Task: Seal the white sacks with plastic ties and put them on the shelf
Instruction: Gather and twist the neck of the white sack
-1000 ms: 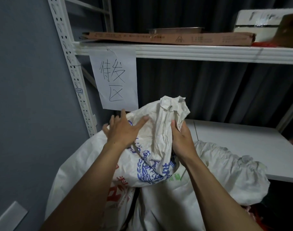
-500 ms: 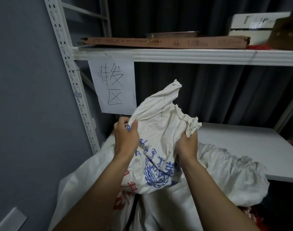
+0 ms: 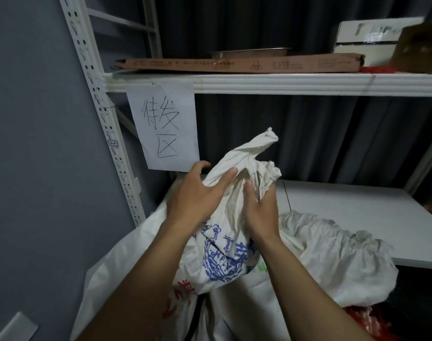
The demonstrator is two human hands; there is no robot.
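**Both hands on the neck of the printed sack**

In the middle of the frame a white sack (image 3: 224, 254) with blue print stands upright. Its mouth is gathered into a crumpled neck that rises to a twisted tip just above centre. The left hand (image 3: 197, 195) lies on the left side of that neck with its fingers spread, the thumb laid across the cloth and the forefinger bent above it; it rests on the cloth rather than clasping it. The right hand (image 3: 259, 210) is just beside it, its back to the camera, fingers curled round the bunched cloth and gripping it.

The sack leans on a larger sack (image 3: 126, 262) with red print at lower left. At lower right a second sack (image 3: 333, 254), its mouth puckered, lies on the front edge of the white shelf (image 3: 357, 212).

A handwritten paper sign (image 3: 165, 126) hangs from the upper shelf (image 3: 283, 83), left of centre. On that board lie a flat brown carton (image 3: 234, 64), a metal tray (image 3: 249, 51) behind it and a white box (image 3: 365, 38) at upper right. A perforated white post (image 3: 99, 94) runs down the left, beside a grey wall (image 3: 25, 143). A dark curtain (image 3: 308, 131) hangs behind.
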